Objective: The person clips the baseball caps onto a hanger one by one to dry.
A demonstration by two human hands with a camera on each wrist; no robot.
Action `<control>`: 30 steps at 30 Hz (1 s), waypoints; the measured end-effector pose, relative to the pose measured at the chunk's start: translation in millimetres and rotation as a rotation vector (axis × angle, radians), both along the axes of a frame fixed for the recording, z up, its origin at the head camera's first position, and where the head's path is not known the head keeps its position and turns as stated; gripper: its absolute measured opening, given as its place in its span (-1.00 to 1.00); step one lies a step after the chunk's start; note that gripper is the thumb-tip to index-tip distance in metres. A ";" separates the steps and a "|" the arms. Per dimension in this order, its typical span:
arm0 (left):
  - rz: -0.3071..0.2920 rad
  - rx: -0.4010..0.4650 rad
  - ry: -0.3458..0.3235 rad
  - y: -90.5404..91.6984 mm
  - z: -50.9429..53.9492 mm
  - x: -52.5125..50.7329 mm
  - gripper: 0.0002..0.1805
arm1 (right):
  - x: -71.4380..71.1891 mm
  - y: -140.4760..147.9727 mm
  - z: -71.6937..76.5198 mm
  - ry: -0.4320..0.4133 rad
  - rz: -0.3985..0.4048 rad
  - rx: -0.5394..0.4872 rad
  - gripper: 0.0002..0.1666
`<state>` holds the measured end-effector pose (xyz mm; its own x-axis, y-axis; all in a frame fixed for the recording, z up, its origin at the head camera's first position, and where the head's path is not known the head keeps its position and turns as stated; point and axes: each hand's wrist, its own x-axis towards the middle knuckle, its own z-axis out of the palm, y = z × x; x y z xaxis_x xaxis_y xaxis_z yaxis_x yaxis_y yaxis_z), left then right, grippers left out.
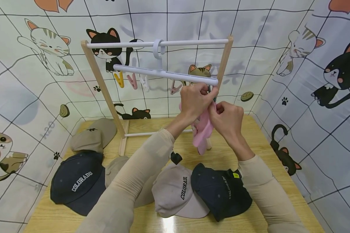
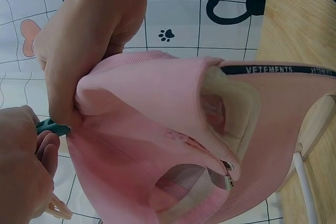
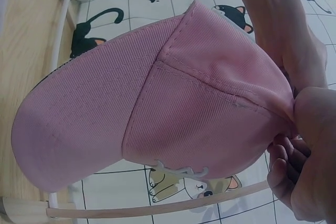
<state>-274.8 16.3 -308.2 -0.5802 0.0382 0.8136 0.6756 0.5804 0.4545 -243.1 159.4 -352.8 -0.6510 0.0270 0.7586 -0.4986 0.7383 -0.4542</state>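
Observation:
A pink cap (image 1: 204, 127) hangs crown up, brim down, below the right end of a white hanger (image 1: 166, 73). My right hand (image 1: 227, 118) pinches the gathered top of the cap (image 3: 194, 114). Just above and to the left of it, my left hand (image 1: 193, 100) pinches a green clip (image 2: 52, 127) under the hanger's end. In the left wrist view, the clip touches or nearly touches the cap (image 2: 136, 103); whether its jaws grip the fabric cannot be told. The cap's strap opening faces that view.
The hanger hooks over the top bar (image 1: 192, 42) of a wooden rack (image 1: 100, 87). Yellow (image 1: 119, 79), pink (image 1: 132, 81) and white clips (image 1: 144, 83) hang from it. Several caps, including a navy one (image 1: 75, 181) and a pale one (image 1: 175, 191), lie on the table (image 1: 280, 194).

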 end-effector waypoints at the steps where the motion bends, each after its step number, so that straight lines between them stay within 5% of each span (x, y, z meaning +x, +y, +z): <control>1: -0.002 0.002 -0.001 -0.1 -0.1 0.3 -0.60 | 0.7 -0.3 -0.2 0.002 0.002 -0.002 -0.50; 14: -0.008 0.002 -0.027 -1.9 -4.5 -1.5 -0.55 | 5.7 -3.4 4.9 0.062 0.007 -0.001 -0.53; 30: 0.003 -0.036 0.034 -5.2 -3.1 -0.9 -0.54 | 6.4 -5.1 13.9 0.043 0.018 0.019 -0.54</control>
